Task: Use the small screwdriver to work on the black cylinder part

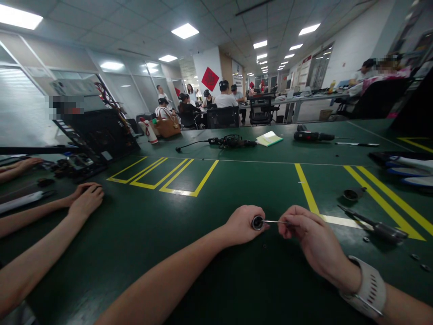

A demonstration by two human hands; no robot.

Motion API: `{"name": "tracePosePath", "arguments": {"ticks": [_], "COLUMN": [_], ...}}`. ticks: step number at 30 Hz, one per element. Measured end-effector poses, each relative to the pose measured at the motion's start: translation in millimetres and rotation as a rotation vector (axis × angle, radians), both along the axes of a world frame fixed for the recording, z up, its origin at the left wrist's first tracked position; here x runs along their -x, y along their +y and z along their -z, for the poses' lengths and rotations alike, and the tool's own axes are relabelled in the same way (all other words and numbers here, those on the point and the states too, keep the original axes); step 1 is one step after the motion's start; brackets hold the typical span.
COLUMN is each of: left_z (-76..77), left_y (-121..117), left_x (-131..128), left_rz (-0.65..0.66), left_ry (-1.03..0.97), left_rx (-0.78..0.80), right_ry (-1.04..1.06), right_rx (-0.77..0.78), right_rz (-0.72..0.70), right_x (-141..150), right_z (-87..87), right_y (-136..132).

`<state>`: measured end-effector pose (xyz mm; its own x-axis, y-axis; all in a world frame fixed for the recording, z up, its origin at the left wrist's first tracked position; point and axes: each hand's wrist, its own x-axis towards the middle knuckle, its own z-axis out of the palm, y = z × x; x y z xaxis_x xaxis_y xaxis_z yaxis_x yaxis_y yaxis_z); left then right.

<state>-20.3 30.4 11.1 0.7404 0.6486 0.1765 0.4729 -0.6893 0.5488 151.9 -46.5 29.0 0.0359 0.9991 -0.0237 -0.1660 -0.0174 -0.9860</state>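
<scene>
While the left hand (241, 224) wraps a dark hollow cylinder (257, 222) over the counter (152, 221), hiding most of its body, the right hand (309, 230) pinches a thin metal rod (272, 221) reaching its open mouth. Rightward lie a cup-shaped housing (353, 194), a tapered spindle-like part (389, 232) and small rings (366, 239); farther back, a power driver (313, 135), a pen (356, 144) and a notepad (269, 138) beside a black cabled device (233, 141). A co-worker's hands (86, 201) rest at left.
</scene>
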Motion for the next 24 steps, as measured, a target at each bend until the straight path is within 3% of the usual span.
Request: {"name": "tracePosePath", "arguments": {"ticks": [5,7,10,15,18,21,24], "left_z": [0.3,0.5,0.4,-0.1,0.0,0.0,0.2], "left_y": [-1,-1,-1,-1,-1,-1,-1], "left_x": [-1,-1,-1,1,1,0,-1], "left_rz": [0.001,0.003,0.017,0.018,0.019,0.003,-0.015], "left_ry": [0.022,0.048,0.041,-0.028,-0.052,-0.059,-0.04], "left_rx": [-0.05,-0.077,-0.068,-0.01,0.008,0.003,-0.03], "right_ry": [-0.47,-0.536,-0.451,-0.066,0.059,0.006,-0.27], "right_rx": [-0.297,-0.335,-0.274,-0.061,0.026,-0.017,-0.177], "right_rz": [-0.051,-0.083,-0.092,-0.051,-0.029,-0.009,-0.03], "right_x": [4,5,3,-2,-2,-1,0], "right_z": [-7.5,-10.1,-9.2,-0.3,1.6,-0.7,-4.5], "right_y": [-15,-18,-13,1,3,-1,-7]}}
